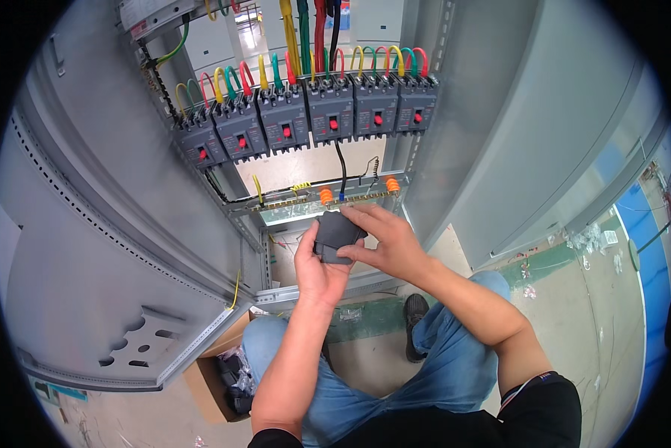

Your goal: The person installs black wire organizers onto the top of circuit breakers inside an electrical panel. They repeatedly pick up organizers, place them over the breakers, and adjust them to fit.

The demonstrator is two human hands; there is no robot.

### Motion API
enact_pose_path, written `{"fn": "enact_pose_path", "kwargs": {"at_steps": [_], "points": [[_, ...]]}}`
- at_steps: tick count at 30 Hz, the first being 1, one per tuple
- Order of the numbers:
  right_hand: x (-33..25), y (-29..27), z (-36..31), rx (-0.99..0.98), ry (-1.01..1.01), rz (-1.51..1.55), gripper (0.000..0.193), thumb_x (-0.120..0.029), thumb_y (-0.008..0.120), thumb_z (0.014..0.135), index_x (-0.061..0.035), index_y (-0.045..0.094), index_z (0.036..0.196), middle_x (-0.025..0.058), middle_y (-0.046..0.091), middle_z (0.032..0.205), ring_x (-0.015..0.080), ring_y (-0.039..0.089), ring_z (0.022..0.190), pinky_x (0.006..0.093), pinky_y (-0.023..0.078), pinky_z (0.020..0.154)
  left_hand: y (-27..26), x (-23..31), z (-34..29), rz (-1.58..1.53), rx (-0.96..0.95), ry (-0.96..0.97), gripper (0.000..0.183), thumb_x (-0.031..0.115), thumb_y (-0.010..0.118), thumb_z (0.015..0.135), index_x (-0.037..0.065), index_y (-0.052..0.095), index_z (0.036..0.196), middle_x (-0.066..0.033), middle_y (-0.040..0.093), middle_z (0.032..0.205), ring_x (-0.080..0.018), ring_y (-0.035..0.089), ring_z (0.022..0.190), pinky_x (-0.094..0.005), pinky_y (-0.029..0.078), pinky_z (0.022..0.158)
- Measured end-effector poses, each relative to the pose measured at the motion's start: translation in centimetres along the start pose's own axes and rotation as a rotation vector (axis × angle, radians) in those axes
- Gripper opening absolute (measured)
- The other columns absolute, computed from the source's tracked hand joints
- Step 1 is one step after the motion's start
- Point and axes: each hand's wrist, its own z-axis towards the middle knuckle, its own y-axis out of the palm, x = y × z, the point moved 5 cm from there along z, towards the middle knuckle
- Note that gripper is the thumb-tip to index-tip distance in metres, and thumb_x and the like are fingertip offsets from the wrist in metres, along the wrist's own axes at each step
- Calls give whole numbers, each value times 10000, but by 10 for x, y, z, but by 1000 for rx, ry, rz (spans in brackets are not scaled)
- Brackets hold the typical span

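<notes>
Between my two hands are dark grey flat plastic pieces [339, 233], which look like covers stacked over one another. My left hand [322, 275] supports them from the left and below, thumb along their side. From the right, my right hand [389, 240] grips the same pieces, its fingers over the top edge and the thumb against the lower edge. Just beyond my hands runs a busbar [290, 203] with terminal screws and two orange insulators [392, 184]. Above it hangs a row of several dark grey circuit breakers [283, 127] with red toggles and yellow, green and red wires.
An open grey cabinet door [119, 246] stands at the left, and a grey panel [544, 127] rises at the right. A cardboard box [204, 388] with dark parts in plastic bags sits by my left leg. Plastic scraps [593, 239] litter the floor at right.
</notes>
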Motion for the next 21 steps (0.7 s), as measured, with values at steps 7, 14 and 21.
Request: {"fn": "enact_pose_path", "kwargs": {"at_steps": [7, 14, 21], "points": [[1, -13, -13, -115, 26, 2, 637, -239, 893, 804, -30, 667, 1362, 187, 681, 1313, 359, 690, 1147, 426, 570, 951, 5, -21, -10, -24, -20, -79, 395, 370, 544, 1073, 61, 597, 1314, -132, 678, 1285, -295, 689, 1139, -502, 583, 984], [-12, -7, -9, 164, -98, 58, 346, -152, 874, 811, -29, 735, 1103, 153, 710, 1092, 308, 688, 1063, 388, 557, 888, -33, -15, 7, 18, 27, -23, 290, 257, 570, 1071, 61, 582, 1285, -135, 675, 1256, -285, 692, 1133, -462, 602, 951], [11, -3, 6, -142, 264, 141, 231, -111, 843, 860, -44, 622, 865, 52, 589, 723, 132, 577, 650, 334, 425, 570, -8, 11, 1, 211, 84, 149, 315, 196, 637, 1045, 70, 541, 1318, -128, 664, 1218, -257, 694, 1092, -432, 630, 885]]}}
